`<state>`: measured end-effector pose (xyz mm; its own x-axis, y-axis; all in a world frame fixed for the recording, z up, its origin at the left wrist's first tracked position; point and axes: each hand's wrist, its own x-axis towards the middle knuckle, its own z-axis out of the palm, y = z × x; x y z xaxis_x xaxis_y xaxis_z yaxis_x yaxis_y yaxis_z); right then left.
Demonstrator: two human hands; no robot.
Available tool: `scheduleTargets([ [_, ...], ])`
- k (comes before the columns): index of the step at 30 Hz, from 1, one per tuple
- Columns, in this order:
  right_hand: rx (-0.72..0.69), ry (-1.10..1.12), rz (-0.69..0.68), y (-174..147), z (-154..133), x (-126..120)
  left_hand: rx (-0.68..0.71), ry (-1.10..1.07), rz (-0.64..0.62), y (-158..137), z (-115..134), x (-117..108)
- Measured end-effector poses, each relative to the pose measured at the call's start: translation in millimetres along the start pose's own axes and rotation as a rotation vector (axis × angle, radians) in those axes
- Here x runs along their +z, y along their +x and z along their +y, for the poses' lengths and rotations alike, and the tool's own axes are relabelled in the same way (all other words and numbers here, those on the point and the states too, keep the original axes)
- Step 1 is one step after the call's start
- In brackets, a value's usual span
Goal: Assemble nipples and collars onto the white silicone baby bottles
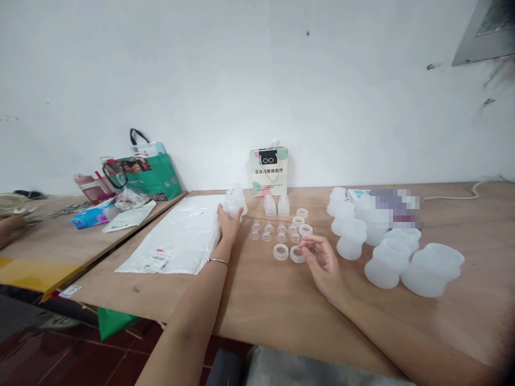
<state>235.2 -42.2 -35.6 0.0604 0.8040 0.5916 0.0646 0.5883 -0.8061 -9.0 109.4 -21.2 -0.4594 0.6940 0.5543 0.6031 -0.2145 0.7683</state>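
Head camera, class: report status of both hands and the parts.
Left hand gripping clear bottle. Right hand, fingers at ring. Small nipples scattered between.

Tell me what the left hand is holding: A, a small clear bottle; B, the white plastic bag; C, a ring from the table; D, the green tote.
A: the left hand is closed around a small clear bottle lifted just past the white plastic bag, while the right hand rests by a ring on the table.
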Motion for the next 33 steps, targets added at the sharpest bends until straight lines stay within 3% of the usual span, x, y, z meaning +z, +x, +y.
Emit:
scheduleTargets([
  [2, -0.013, -0.074, -0.014, 0.3, -2.2, -2.0, 0.156, -0.01, 0.134, -9.8, 15.2, -4.4],
  [4, -0.048, -0.235, -0.111, 0.4, -4.3, -2.7, 0.36, -0.034, 0.148, -20.9, 32.1, -9.0],
  [9, -0.308, -0.724, -0.447, -1.5, -2.2, 4.5, 0.734, 0.093, -0.319, -39.8, 60.6, -15.4],
  [13, -0.401, -0.963, -0.475, -2.5, 6.5, 12.3, 0.706, 0.279, -0.504, -37.7, 62.3, -20.0],
  [18, -0.426, -0.96, -0.514, -1.5, 6.9, 13.8, 0.523, 0.499, -0.637, -33.2, 58.2, -26.7],
  [22, -0.249, -0.661, -0.544, -2.0, -2.1, 12.5, 0.446, 0.661, -0.713, -34.7, 54.9, -27.2],
  [29, 0.634, 0.548, -0.176, 14.8, -4.8, 6.0, 0.396, 0.751, -0.808, -36.1, 51.0, -23.7],
  [33, 0.843, 0.892, -0.095, 22.3, -7.3, 0.1, 0.386, 0.766, -0.838, -35.7, 51.8, -25.4],
])
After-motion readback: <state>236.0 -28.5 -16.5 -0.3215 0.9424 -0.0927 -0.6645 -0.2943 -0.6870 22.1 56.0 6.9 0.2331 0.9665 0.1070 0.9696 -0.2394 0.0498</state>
